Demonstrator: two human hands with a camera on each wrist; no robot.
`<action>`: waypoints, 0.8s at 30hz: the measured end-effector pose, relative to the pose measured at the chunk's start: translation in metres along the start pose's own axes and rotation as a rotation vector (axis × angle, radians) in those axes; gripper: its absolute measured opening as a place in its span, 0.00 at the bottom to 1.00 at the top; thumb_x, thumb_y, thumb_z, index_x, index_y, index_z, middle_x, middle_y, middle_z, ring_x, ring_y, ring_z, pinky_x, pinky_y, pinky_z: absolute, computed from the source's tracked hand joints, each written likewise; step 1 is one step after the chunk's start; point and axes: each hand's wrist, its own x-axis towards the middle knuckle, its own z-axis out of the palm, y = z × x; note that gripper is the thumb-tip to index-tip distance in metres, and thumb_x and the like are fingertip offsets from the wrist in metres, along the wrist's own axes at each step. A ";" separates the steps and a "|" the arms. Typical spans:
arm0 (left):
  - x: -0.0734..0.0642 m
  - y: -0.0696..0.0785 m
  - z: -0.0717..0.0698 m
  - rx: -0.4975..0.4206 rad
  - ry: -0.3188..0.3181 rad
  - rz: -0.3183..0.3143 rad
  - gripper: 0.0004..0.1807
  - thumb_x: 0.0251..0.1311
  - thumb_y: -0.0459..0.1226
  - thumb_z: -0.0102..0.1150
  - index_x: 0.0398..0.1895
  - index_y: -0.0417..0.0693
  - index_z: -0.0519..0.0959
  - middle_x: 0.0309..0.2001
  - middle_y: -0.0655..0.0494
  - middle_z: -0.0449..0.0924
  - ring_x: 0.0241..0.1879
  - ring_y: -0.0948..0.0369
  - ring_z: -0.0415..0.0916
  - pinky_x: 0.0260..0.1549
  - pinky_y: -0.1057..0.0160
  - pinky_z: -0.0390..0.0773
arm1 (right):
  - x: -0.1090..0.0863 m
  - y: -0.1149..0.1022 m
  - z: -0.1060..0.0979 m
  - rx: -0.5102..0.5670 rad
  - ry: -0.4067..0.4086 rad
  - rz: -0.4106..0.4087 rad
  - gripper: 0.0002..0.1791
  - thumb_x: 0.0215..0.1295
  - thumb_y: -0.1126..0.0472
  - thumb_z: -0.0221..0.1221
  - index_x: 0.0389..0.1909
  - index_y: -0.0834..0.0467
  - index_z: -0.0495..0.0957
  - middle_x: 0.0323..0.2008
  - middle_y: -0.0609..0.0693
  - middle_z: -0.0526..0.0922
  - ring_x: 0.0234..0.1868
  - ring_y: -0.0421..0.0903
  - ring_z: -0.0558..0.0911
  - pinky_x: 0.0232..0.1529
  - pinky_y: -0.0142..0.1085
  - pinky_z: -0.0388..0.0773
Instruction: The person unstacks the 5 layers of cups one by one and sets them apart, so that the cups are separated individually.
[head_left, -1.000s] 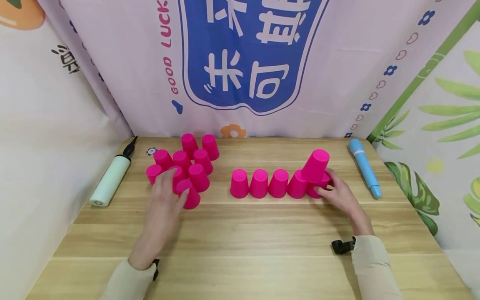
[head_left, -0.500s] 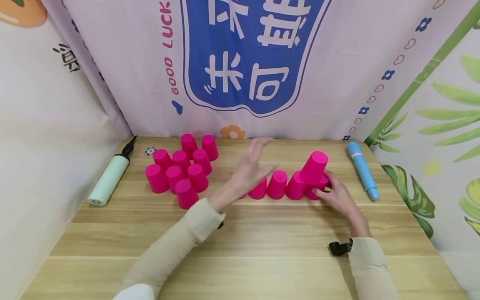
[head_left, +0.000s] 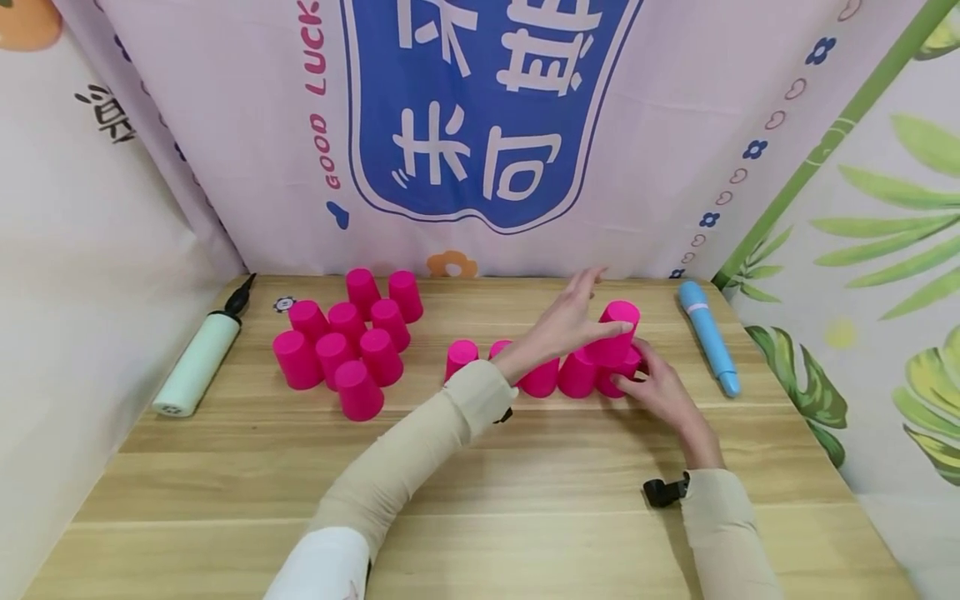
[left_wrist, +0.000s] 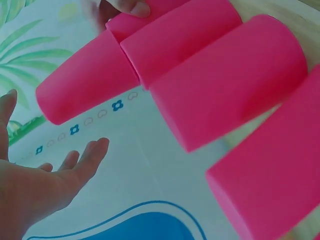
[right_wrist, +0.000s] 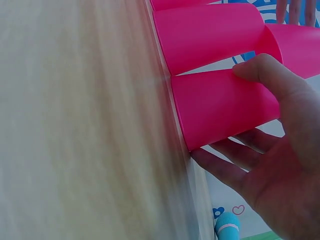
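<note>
Several pink cups stand upside down in a row. One more pink cup, the upper cup [head_left: 621, 312], rests on the two at the right end. My left hand [head_left: 566, 325] reaches over the row, fingers spread beside the upper cup, thumb across its front in the head view. In the left wrist view that hand [left_wrist: 50, 185] holds nothing and its fingers are apart from the upper cup [left_wrist: 90, 80]. My right hand [head_left: 663, 392] grips the end cup of the row [right_wrist: 225, 107], thumb on one side and fingers on the other.
A group of several upside-down pink cups [head_left: 360, 390] stands at the left of the wooden table [head_left: 480, 542]. A pale green hand pump [head_left: 198, 362] lies at the far left, a blue stick-shaped object [head_left: 708, 337] at the right. Printed cloth [head_left: 262, 200] encloses the back and sides.
My left hand has gone from the cup group on the left, across the row, to the upper cup. My right hand stays at the end cup.
</note>
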 end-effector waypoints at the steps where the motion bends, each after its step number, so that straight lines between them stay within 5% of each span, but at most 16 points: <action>1: 0.002 -0.001 0.002 0.002 -0.005 -0.001 0.48 0.54 0.50 0.68 0.73 0.48 0.52 0.65 0.50 0.63 0.60 0.56 0.67 0.54 0.57 0.75 | 0.000 0.000 0.000 0.001 0.001 0.000 0.39 0.63 0.55 0.62 0.71 0.56 0.56 0.61 0.63 0.69 0.61 0.64 0.70 0.60 0.57 0.68; 11: 0.008 -0.012 0.016 -0.038 -0.032 -0.008 0.40 0.57 0.41 0.67 0.68 0.44 0.58 0.57 0.48 0.71 0.56 0.54 0.72 0.50 0.65 0.76 | 0.000 -0.008 0.000 0.010 -0.010 0.018 0.38 0.64 0.56 0.62 0.72 0.58 0.55 0.62 0.64 0.68 0.61 0.64 0.70 0.59 0.57 0.68; 24: 0.011 -0.012 0.024 0.039 -0.037 0.028 0.29 0.58 0.41 0.66 0.60 0.43 0.65 0.51 0.50 0.75 0.47 0.60 0.74 0.45 0.70 0.76 | 0.003 0.002 -0.001 0.003 0.002 0.023 0.40 0.62 0.55 0.64 0.72 0.55 0.56 0.62 0.62 0.69 0.61 0.62 0.70 0.59 0.56 0.70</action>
